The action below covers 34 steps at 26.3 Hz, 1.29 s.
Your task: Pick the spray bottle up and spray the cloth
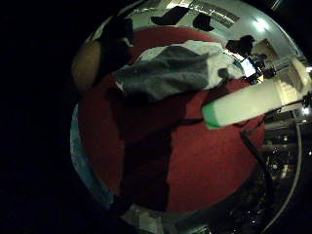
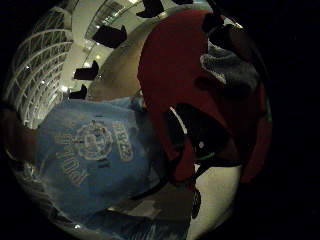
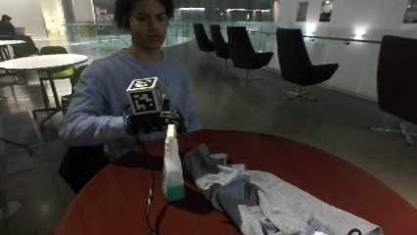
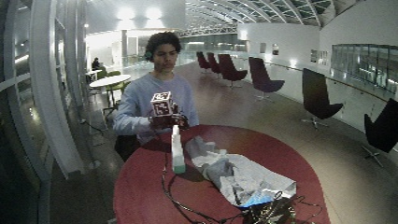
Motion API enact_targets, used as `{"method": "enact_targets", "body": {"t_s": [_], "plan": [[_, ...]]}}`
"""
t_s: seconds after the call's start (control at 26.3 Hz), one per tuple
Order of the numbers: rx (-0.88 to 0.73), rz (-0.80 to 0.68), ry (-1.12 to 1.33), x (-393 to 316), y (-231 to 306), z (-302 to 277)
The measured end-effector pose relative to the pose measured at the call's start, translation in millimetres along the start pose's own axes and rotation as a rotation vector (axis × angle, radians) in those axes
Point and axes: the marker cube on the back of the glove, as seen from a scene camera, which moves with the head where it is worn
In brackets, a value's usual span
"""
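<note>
In the outside view my gloved right hand (image 3: 153,122) grips the head of a tall white spray bottle (image 3: 173,166) with green liquid at its base. The bottle hangs upright below the hand, its base close to the red table (image 3: 117,205); I cannot tell whether it touches. A crumpled grey cloth (image 3: 261,196) lies on the table right beside the bottle. The little finger side palm view shows the bottle (image 1: 243,105) reaching out from the palm over the table, with the cloth (image 1: 170,70) beyond it. The wide view shows hand (image 4: 167,120), bottle (image 4: 178,151) and cloth (image 4: 239,175).
The round red table (image 4: 149,186) carries a black cable (image 3: 149,196) running from the glove toward its near edge, where a dark tangle of gear (image 4: 267,212) lies. Black chairs (image 3: 296,61) stand well behind on the open floor.
</note>
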Motion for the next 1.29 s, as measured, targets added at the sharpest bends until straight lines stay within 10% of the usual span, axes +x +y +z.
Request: {"method": "enact_targets", "body": {"t_s": [0.76, 1.29], "plan": [[0.478, 0.292, -0.112, 53.5, 45.2, -32.5], [0.892, 0.723, -0.725, 146.8, 31.7, -20.6]]}}
